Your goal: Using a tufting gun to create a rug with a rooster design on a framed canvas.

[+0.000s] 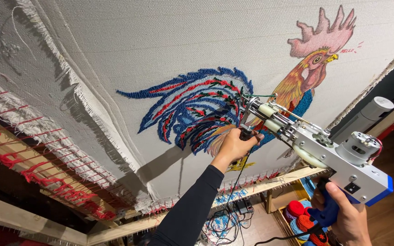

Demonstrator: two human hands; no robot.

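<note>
Left hand (236, 145) clenched on the front grip, right hand (348, 217) wrapped round the blue handle of the grey metal tufting gun (313, 148), needle at the white stretched cloth (160, 50) beside the tufted rooster tail (192, 107); tilting risks tearing the weave.

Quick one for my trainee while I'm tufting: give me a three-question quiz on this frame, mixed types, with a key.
1. True or false: the left hand grips the front handle of the tufting gun.
2. Which hand holds the gun's blue rear grip? A) the left hand B) the right hand C) neither
3. Fill in: the gun's tip meets the stretched cloth at the rooster design's ____.

Key: 1 true; 2 B; 3 tail, tufted in blue and red yarn.
</note>
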